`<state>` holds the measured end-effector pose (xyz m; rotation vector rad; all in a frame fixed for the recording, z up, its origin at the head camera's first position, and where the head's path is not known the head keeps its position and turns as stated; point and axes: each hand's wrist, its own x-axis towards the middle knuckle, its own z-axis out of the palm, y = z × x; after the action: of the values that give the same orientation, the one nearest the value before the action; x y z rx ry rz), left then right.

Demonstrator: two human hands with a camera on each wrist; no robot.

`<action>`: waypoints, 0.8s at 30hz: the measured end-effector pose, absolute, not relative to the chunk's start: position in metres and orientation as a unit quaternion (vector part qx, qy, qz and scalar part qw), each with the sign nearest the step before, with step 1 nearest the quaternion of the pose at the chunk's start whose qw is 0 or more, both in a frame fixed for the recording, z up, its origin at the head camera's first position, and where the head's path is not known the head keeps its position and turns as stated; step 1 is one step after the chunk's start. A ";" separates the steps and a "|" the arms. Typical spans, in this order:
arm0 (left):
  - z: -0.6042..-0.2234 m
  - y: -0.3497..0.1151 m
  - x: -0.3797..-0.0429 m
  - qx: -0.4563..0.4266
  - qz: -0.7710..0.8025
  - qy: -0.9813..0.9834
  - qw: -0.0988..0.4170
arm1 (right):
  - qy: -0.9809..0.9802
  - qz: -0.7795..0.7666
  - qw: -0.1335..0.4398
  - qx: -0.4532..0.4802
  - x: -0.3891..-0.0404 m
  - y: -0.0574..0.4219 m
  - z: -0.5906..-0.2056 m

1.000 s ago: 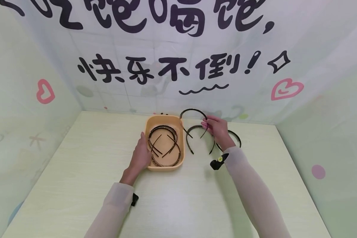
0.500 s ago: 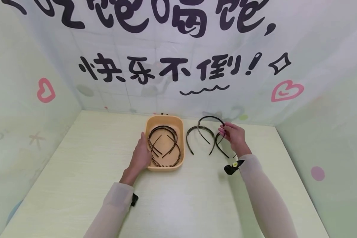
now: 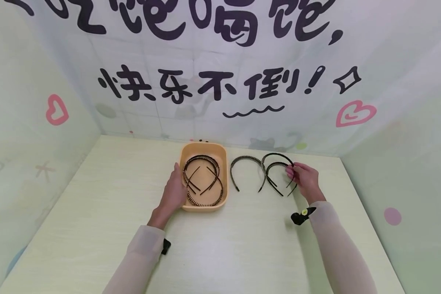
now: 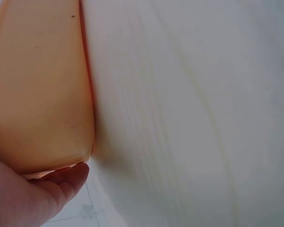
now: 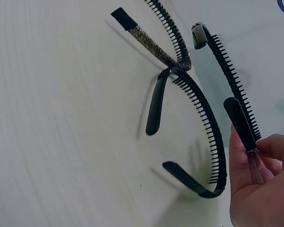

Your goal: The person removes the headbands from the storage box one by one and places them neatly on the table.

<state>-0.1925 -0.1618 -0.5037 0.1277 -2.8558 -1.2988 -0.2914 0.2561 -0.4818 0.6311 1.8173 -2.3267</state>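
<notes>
In the head view my left hand (image 3: 174,192) holds the left side of a pale orange plastic bin (image 3: 223,200). Its fingers (image 4: 68,179) lie along the bin wall in the left wrist view. Several dark toothed headbands (image 3: 206,205) lie in the bin. At the right, my right hand (image 3: 306,179) pinches one side of a black toothed headband (image 3: 278,154) between thumb and fingers. The right wrist view shows this headband (image 5: 232,73) raised beside a second black headband (image 5: 217,137) on the table. A speckled headband (image 5: 151,45) lies partly against that one.
The pale wooden table (image 3: 220,253) meets a printed back wall cloth (image 3: 191,118) close behind the bin. Side cloths enclose it left and right. The speckled headband (image 3: 247,157) sits between the bin and the right-hand headbands.
My right hand has moved right and toward me with the headband, from near the bin's right edge to over the rightmost headband. The left hand and bin stay in place.
</notes>
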 end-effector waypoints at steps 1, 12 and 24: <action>-0.503 -0.162 -0.193 0.040 -0.413 -0.910 0.002 | 0.599 -0.770 0.060 0.210 -0.290 0.259 -0.482; -0.502 -0.161 -0.193 0.041 -0.410 -0.911 0.000 | 0.572 -0.782 0.033 0.246 -0.281 0.297 -0.483; -0.501 -0.160 -0.192 0.043 -0.406 -0.913 -0.003 | 0.543 -0.783 0.016 0.302 -0.273 0.336 -0.482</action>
<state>-0.1918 -0.1605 -0.5009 0.1360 -2.8722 -1.2787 -0.2733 0.3360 -0.4824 0.9406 1.6901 -2.4359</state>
